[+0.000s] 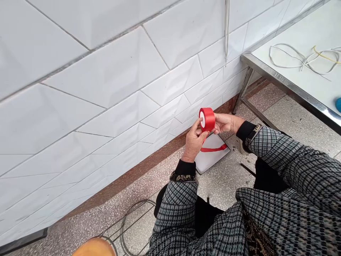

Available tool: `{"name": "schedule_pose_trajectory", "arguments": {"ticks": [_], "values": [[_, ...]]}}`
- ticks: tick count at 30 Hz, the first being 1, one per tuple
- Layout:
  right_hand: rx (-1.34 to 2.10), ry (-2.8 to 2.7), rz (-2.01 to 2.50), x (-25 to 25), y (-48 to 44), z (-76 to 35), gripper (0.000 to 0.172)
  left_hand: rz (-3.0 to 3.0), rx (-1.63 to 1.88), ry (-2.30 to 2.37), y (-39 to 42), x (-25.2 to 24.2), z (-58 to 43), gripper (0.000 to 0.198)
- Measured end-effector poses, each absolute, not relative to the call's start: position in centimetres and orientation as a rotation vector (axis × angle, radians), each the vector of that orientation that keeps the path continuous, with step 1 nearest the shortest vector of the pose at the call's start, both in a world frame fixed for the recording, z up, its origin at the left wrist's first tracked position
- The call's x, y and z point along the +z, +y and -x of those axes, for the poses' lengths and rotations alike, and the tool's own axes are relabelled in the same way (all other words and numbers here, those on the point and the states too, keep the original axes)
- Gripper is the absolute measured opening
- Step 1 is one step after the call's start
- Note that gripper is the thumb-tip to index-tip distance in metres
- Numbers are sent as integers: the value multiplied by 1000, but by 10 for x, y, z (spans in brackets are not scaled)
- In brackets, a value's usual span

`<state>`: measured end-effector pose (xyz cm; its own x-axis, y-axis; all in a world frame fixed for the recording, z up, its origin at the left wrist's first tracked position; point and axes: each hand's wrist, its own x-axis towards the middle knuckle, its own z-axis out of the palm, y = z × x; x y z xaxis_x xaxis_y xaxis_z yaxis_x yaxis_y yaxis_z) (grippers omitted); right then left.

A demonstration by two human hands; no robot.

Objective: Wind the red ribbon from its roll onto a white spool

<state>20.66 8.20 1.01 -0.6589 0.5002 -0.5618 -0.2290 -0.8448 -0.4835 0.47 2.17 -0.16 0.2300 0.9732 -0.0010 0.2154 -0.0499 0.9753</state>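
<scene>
Between my two hands is a roll of red ribbon [209, 119] with a white core. My left hand [194, 143] grips it from the near left side, with a finger at the core and the thumb below. From the right, my right hand [226, 123] holds the roll's other side; some of its fingers are hidden behind it. A strip of red ribbon [213, 149] runs below the roll across a white flat box or board [209, 160] with a dark edge, lying on the floor.
A metal-framed table [282, 85] stands at the right, with loose white cable [302, 64] on top. White tiled wall [119, 89] rises ahead and left. At the lower left are a wire rack [124, 227] and a round orange-brown surface [94, 248]. Dark scraps dot the speckled floor [226, 186].
</scene>
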Motion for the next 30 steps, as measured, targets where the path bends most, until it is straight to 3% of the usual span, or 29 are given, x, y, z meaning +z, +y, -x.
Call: {"name": "schedule_pose_trajectory", "arguments": {"ticks": [5,8,15,20,25,30], "values": [[2471,-625,1014,15,76,-204,29,-1389,934,1132,26,-3,-4,58],[2427,-786,1062,21,75,-205,29,-1250,926,1064,24,1,-4,69],[2056,-1232,1174,27,79,-216,19,-973,818,979,21,13,3,80],[1888,-1191,1284,24,78,-207,4,-921,874,1002,19,9,-8,73],[1827,-861,1440,31,83,-200,23,-926,1177,1123,12,-1,-29,65],[1877,-733,1488,35,86,-204,23,-970,1195,1208,11,-4,-29,57]]}}
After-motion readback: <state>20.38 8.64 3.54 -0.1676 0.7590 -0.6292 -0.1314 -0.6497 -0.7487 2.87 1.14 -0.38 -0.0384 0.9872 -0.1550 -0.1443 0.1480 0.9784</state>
